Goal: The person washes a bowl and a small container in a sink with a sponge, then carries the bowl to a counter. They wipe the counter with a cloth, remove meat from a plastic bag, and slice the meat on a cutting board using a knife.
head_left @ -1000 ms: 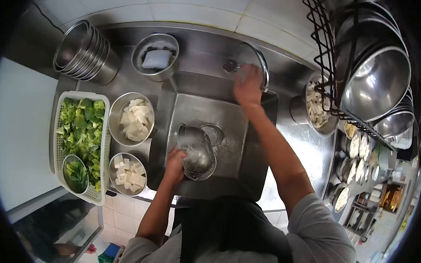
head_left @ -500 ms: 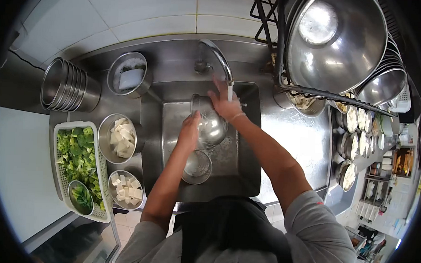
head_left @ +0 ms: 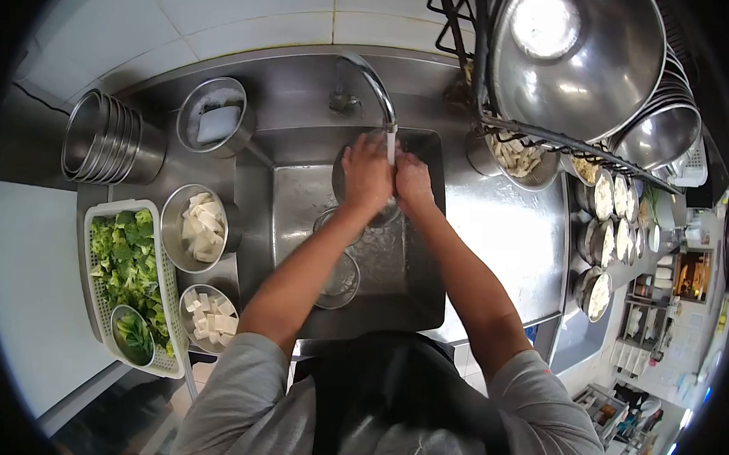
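Under the running faucet (head_left: 372, 80), my left hand (head_left: 367, 177) and my right hand (head_left: 414, 182) are close together with the water falling between them. Both are closed on a shiny metal bowl (head_left: 386, 216), which shows below and to the left of them; their grip on its far side is partly hidden. Lower in the sink (head_left: 296, 200), a small metal bowl (head_left: 342, 285) lies beneath my left forearm. Another round rim (head_left: 326, 218) shows just above it, mostly covered by that arm.
Left of the sink stand stacked metal pots (head_left: 146, 154), a pot with a white block (head_left: 236, 141), two bowls of white pieces and a broccoli basket (head_left: 182, 354). A black rack (head_left: 547, 138) with a large bowl (head_left: 590, 83) overhangs the right counter; filled bowls (head_left: 596, 296) line up beyond.
My left hand has moved up and right from the bowl's lower edge to beside the water stream. My right hand has shifted slightly right, its fingers now curled. The view has shifted slightly.
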Tool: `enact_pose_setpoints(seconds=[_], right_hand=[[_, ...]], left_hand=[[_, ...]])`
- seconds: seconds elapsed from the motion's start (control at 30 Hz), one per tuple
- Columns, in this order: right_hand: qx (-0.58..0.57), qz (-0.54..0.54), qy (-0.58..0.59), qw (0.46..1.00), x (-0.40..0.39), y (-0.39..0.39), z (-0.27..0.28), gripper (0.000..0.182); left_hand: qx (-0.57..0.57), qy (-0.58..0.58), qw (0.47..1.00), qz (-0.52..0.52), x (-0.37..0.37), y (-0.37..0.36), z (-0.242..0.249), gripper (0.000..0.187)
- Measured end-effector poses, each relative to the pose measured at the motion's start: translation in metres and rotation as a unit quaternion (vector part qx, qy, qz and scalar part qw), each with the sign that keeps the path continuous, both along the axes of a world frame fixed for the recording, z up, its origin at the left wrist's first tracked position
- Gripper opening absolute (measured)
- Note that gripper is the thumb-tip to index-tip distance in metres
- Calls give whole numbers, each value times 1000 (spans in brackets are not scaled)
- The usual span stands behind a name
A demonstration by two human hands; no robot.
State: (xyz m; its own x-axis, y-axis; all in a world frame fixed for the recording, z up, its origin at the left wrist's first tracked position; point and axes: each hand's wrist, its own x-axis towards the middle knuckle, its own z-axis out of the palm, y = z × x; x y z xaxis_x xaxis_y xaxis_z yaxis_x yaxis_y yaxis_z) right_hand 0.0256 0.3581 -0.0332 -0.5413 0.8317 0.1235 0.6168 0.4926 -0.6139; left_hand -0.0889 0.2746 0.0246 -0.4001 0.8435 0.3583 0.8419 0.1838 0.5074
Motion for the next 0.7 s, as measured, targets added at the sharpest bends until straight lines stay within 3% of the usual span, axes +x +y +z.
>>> enact_pose_setpoints(seconds=[0.03,0.07,0.1,0.13,0.23,0.27,0.33,0.37,0.4,0.5,0.53,0.57,0.63,0.67,0.7], right_hand=[[-161,-112,117,974,-6,-5,13,30],[-346,-227,271,869,-12,-4,22,30],[-501,-321,405,694,-14,-1,27,29],[-506,-325,394,695,-7,-2,33,29],[-527,-301,395,690,31,-12,30,27],[-534,-266,424,681,48,-16,14,27],[-556,-232,433,670,57,-37,27,25],[-553,-215,422,686,59,-48,42,25],[-549,-199,410,700,61,-55,53,25],[-423,-225,304,823,55,-50,40,33],[-330,-253,266,870,42,-49,28,35],[-233,-279,224,904,34,-45,20,37],[-200,-120,43,971,28,-45,58,37],[-170,-71,-31,982,16,-56,70,36],[-139,-21,-106,984,10,-63,75,35]], left_hand=[[1,-6,1000,-5,12,-10,1,42],[2,-11,1000,-9,23,-21,2,47],[5,-17,1000,-12,30,-30,9,51],[-4,-3,1000,22,31,-42,16,54],[80,-218,969,89,12,-54,-30,48],[84,-412,903,88,-1,-51,-52,54],[13,-650,756,73,-36,-50,-66,57],[-22,-751,657,60,-44,-50,-69,59],[-57,-701,709,39,-43,-48,-71,66],[-62,-616,781,81,-19,-26,-102,70],[-65,-559,827,6,-15,-24,-107,88],[-117,-591,798,20,-4,-25,-79,95],[-222,-645,730,51,17,-34,7,112],[-214,-656,723,40,18,-33,6,121],[-204,-661,721,37,15,-36,1,116]])
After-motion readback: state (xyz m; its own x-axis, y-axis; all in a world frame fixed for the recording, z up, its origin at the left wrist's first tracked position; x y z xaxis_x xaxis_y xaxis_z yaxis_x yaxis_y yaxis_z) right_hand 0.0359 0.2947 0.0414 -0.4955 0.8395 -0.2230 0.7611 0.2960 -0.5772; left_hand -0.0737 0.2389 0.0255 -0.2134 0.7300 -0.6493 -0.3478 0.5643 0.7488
